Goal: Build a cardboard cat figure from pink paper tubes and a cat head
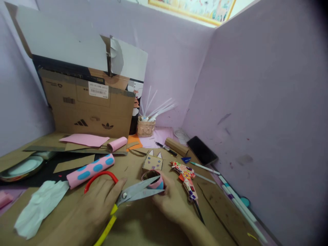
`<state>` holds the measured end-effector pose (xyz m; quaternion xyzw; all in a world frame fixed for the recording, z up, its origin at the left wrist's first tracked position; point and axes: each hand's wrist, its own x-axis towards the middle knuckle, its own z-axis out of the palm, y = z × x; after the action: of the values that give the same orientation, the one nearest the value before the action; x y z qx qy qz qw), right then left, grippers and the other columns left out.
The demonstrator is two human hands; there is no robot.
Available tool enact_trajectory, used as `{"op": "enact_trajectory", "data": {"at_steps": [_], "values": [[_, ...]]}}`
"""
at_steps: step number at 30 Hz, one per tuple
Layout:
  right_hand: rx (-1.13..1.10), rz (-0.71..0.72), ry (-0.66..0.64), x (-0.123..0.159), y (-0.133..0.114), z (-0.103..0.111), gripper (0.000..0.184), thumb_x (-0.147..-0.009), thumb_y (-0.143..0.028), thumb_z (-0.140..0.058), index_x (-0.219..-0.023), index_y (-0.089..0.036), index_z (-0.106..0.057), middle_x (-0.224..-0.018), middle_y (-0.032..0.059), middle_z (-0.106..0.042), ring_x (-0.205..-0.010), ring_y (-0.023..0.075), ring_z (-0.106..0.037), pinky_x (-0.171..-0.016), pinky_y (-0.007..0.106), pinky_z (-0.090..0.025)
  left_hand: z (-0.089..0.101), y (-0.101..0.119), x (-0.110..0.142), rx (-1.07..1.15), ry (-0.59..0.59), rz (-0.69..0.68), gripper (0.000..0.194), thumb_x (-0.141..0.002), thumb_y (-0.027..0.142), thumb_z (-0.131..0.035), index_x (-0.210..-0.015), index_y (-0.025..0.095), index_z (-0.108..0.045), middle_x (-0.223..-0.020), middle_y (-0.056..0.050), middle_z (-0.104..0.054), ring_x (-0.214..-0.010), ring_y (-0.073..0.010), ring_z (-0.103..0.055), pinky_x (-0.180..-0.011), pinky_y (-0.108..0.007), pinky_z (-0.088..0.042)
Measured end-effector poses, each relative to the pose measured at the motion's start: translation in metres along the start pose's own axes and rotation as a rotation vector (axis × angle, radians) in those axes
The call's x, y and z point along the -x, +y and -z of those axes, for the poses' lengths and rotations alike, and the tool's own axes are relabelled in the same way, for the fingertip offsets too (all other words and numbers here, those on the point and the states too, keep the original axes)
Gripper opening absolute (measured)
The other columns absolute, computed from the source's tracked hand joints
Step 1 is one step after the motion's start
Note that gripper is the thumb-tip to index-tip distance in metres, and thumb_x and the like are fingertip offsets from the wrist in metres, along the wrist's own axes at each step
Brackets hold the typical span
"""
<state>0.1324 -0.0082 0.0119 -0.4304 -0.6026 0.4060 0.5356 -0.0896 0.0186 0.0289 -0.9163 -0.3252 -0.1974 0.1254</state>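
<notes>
My left hand [98, 200] grips a pair of scissors [134, 192] with red and yellow handles, its blades parted and pointing right. Around a short cardboard tube [160, 183], pink outside with a blue spot, my right hand [172, 201] has its fingers closed. The tube's open end faces up and left, and the blades lie at it; whether they touch the card I cannot tell. Just behind stands a small cardboard box [153, 163] with pointed ears and a drawn face. A longer pink tube with blue spots [92, 171] lies beyond my left hand.
To the right lie a patterned glue gun [188, 181] with its cord, a phone [202, 150] and white sticks [238, 201]. Crumpled tissue [41, 208] is at left. A large cardboard box [92, 112], a small basket [146, 127] and a pink roll [118, 144] are behind.
</notes>
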Motion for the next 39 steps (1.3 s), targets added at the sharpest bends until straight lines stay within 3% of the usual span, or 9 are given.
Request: {"op": "enact_trajectory", "data": {"at_steps": [4, 10, 18, 24, 29, 39], "values": [[0.036, 0.000, -0.019, 0.001, 0.000, 0.001, 0.052, -0.056, 0.009, -0.045, -0.094, -0.019, -0.067, -0.078, -0.0038, -0.064, -0.074, 0.0132, -0.057, -0.066, 0.019, -0.043, -0.008, -0.004, 0.006, -0.070, 0.027, -0.065, 0.046, -0.078, 0.004, -0.036, -0.119, 0.016, -0.052, -0.096, -0.011, -0.067, -0.087, -0.0244, -0.063, -0.078, -0.034, -0.048], [0.055, 0.004, -0.029, -0.001, -0.002, 0.003, 0.050, -0.058, 0.010, -0.048, -0.094, -0.019, -0.068, -0.078, -0.0049, -0.065, -0.071, 0.0116, -0.056, -0.064, 0.017, -0.042, -0.021, -0.003, 0.013, -0.079, 0.144, -0.030, 0.050, -0.077, 0.000, -0.029, -0.124, 0.014, -0.041, -0.095, -0.014, -0.066, -0.084, -0.0261, -0.063, -0.075, -0.037, -0.047], [0.040, -0.012, -0.018, -0.002, 0.000, 0.002, 0.049, -0.059, 0.008, -0.051, -0.096, -0.020, -0.068, -0.079, -0.0047, -0.065, -0.072, 0.0116, -0.057, -0.065, 0.017, -0.043, -0.002, -0.007, 0.008, -0.061, 0.070, -0.129, 0.051, -0.078, 0.003, -0.034, -0.128, 0.014, -0.037, -0.090, -0.011, -0.068, -0.077, -0.0225, -0.065, -0.068, -0.030, -0.050], [0.034, 0.009, -0.009, -0.002, 0.000, 0.002, 0.052, -0.059, 0.009, -0.049, -0.097, -0.022, -0.068, -0.081, -0.0053, -0.066, -0.074, 0.0116, -0.057, -0.067, 0.017, -0.043, -0.005, -0.010, 0.009, -0.069, 0.049, -0.180, 0.052, -0.076, 0.003, -0.036, -0.128, 0.013, -0.036, -0.091, -0.012, -0.069, -0.078, -0.0216, -0.067, -0.067, -0.028, -0.051], [0.100, 0.025, 0.012, -0.001, 0.000, 0.004, 0.052, -0.062, 0.009, -0.049, -0.099, -0.022, -0.067, -0.084, -0.0042, -0.067, -0.078, 0.0128, -0.059, -0.071, 0.019, -0.044, -0.015, -0.004, 0.014, -0.054, 0.117, -0.059, 0.055, -0.077, 0.002, -0.030, -0.131, 0.016, -0.031, -0.092, -0.012, -0.068, -0.079, -0.0227, -0.066, -0.070, -0.032, -0.051], [0.400, 0.059, 0.094, 0.001, 0.000, 0.007, 0.048, -0.070, 0.002, -0.048, -0.108, -0.023, -0.062, -0.095, 0.0007, -0.068, -0.086, 0.0182, -0.062, -0.075, 0.028, -0.046, -0.031, -0.010, 0.024, 0.002, 0.133, -0.018, 0.058, -0.076, 0.008, -0.036, -0.133, 0.021, -0.036, -0.098, -0.009, -0.070, -0.084, -0.0238, -0.066, -0.070, -0.032, -0.051]]}}
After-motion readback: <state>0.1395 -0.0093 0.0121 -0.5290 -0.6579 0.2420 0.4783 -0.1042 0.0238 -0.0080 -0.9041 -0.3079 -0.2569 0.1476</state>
